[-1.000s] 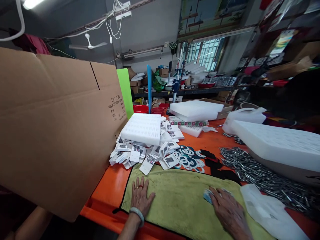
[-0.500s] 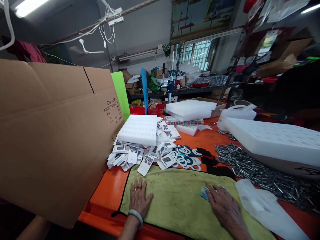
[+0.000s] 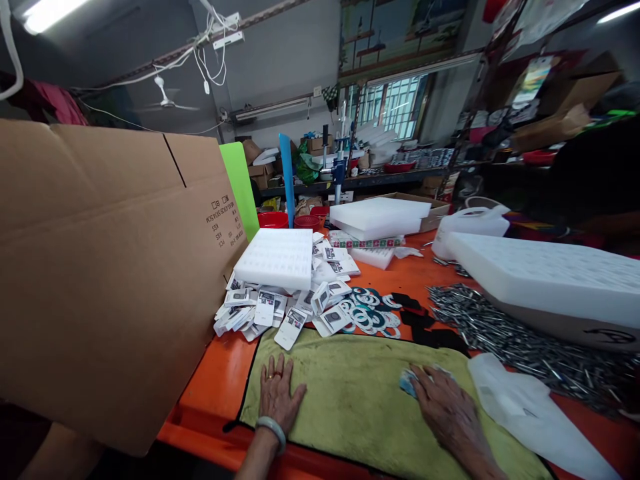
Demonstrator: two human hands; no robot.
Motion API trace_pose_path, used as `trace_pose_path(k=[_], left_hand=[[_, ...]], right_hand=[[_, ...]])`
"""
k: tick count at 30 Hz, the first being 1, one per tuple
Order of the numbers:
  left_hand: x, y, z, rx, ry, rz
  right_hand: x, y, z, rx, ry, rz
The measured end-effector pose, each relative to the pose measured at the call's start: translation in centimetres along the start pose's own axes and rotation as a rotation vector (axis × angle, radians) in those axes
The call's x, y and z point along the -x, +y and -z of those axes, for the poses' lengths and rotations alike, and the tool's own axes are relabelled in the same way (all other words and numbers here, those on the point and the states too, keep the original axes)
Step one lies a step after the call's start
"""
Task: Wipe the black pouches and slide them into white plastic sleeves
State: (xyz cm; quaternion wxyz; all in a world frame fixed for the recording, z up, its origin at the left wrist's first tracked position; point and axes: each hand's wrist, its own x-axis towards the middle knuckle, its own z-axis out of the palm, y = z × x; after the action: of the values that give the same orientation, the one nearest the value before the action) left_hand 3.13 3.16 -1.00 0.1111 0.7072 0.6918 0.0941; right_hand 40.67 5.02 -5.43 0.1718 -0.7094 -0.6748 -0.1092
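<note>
The left grip (image 3: 280, 398) lies flat, fingers spread, grasping nothing; the right grip (image 3: 445, 405) covers a rag (image 3: 407, 383), though whether it clasps it I cannot tell. Dragging the rag could wrinkle the towel (image 3: 350, 400) beneath both grips, nudging the cards (image 3: 290, 328) beyond the left grip. The towel looks yellow-green, dark-edged, stained; the rag, bluish, crumpled.

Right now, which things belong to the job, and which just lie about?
Apparently in use:
green towel, under the left hand
blue-and-white cloth, under the right hand

Seemingly lying about:
printed white boxes
teal and white rings
metal rods
</note>
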Motion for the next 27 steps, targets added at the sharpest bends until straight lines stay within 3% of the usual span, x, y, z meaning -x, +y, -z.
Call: trace_pose_path(k=[19,27], left_hand=[[0.0,-0.3,-0.4,0.014,0.007,-0.011],[-0.3,-0.6,-1.7,0.004,0.014,-0.004]], right_hand=[[-0.1,-0.2,0.5,0.003,-0.005,0.004],[-0.1,1.3,-1.3,0.01,0.041,0.054]])
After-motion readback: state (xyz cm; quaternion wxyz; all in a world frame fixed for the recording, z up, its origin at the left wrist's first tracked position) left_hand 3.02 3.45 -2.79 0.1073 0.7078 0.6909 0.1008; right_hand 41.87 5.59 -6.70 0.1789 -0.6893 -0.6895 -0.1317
